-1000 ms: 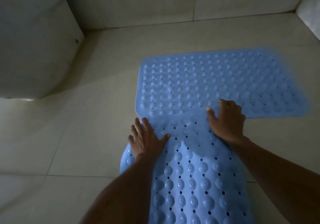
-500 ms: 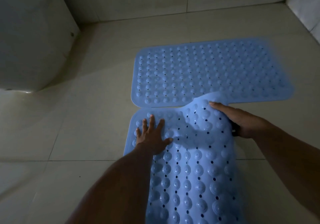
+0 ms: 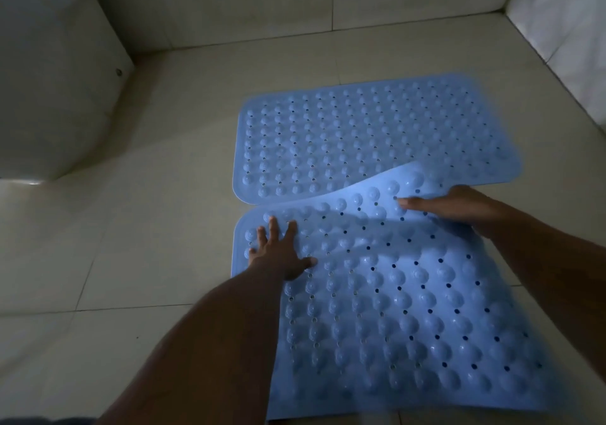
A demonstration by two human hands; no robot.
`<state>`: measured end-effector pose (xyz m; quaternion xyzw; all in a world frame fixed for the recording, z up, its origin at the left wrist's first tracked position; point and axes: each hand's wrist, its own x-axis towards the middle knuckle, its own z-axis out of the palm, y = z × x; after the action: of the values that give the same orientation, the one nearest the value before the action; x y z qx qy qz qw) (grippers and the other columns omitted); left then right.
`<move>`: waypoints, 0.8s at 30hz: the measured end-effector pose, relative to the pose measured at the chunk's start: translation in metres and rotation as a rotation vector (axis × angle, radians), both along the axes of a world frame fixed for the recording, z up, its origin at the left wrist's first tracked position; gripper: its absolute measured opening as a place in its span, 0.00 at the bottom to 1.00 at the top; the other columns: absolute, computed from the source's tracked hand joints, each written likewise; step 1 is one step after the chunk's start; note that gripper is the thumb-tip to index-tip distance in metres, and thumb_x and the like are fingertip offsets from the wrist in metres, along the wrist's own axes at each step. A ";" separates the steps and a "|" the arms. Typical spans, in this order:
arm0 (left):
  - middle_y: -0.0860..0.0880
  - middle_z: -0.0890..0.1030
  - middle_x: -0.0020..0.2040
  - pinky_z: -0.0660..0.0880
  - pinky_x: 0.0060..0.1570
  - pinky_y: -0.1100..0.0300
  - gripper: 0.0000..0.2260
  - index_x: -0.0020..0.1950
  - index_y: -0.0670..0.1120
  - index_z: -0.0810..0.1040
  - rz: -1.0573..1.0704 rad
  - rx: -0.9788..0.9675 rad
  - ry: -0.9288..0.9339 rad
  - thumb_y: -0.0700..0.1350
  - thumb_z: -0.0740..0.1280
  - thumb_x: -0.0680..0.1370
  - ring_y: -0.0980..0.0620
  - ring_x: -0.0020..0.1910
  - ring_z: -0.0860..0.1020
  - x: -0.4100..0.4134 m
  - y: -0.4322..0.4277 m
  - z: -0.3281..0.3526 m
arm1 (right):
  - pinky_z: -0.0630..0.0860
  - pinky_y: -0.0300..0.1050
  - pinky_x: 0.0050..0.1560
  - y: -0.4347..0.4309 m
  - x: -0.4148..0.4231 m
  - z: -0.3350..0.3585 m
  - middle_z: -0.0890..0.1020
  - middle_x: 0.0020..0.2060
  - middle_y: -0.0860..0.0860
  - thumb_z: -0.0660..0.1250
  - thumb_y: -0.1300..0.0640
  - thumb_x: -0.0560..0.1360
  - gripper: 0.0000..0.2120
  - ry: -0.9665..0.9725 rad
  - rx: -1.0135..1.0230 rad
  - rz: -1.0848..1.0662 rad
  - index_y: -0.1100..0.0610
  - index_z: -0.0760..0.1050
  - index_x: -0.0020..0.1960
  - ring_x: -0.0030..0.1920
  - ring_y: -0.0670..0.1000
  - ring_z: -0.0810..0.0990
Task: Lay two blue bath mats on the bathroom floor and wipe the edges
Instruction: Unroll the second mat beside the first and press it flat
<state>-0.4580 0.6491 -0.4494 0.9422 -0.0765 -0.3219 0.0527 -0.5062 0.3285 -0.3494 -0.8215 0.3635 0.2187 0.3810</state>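
Note:
Two blue bath mats with round bumps and small holes are on the tiled floor. The far mat (image 3: 370, 132) lies flat, crosswise. The near mat (image 3: 410, 319) runs toward me, its far left corner down beside the far mat. My left hand (image 3: 280, 254) presses flat on that corner, fingers spread. My right hand (image 3: 459, 206) grips the near mat's far right corner, which is lifted and curls over the far mat's near edge.
A white toilet base (image 3: 55, 90) stands at the left. Tiled walls (image 3: 295, 1) close the back and the right side (image 3: 564, 27). Bare floor tiles (image 3: 98, 260) stretch to the left of the mats.
The near mat's far edge, first flat under both hands, was lifted at its right corner by my right hand and raised further. My left hand slid left and stays pressed down.

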 end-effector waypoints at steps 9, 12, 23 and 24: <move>0.46 0.30 0.81 0.53 0.75 0.31 0.47 0.82 0.60 0.39 -0.012 0.027 -0.008 0.71 0.65 0.74 0.37 0.81 0.38 -0.001 -0.003 0.000 | 0.75 0.55 0.58 -0.038 -0.014 -0.011 0.81 0.57 0.57 0.60 0.44 0.81 0.19 -0.066 0.175 -0.151 0.58 0.76 0.58 0.50 0.58 0.79; 0.46 0.31 0.81 0.53 0.75 0.31 0.48 0.82 0.59 0.39 -0.045 0.016 -0.010 0.70 0.66 0.74 0.37 0.81 0.38 0.001 -0.001 0.002 | 0.77 0.62 0.63 -0.047 -0.022 -0.011 0.82 0.56 0.56 0.69 0.39 0.75 0.23 0.013 0.184 -0.136 0.57 0.78 0.59 0.55 0.63 0.82; 0.48 0.33 0.82 0.61 0.72 0.30 0.46 0.82 0.60 0.45 -0.014 0.009 -0.032 0.67 0.70 0.73 0.37 0.82 0.41 0.003 -0.005 0.001 | 0.79 0.60 0.58 -0.063 -0.028 -0.027 0.79 0.60 0.61 0.84 0.36 0.50 0.54 -0.138 -0.223 -0.221 0.63 0.69 0.67 0.59 0.64 0.80; 0.48 0.34 0.82 0.62 0.72 0.30 0.46 0.82 0.60 0.45 -0.007 0.010 -0.033 0.67 0.70 0.73 0.37 0.82 0.41 0.002 -0.006 0.002 | 0.77 0.61 0.60 -0.062 -0.027 -0.025 0.77 0.64 0.62 0.85 0.39 0.53 0.56 -0.152 -0.289 -0.218 0.62 0.64 0.70 0.62 0.65 0.78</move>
<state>-0.4557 0.6432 -0.4476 0.9473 -0.0791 -0.3070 0.0455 -0.5336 0.2669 -0.3745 -0.8375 0.4480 0.0589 0.3072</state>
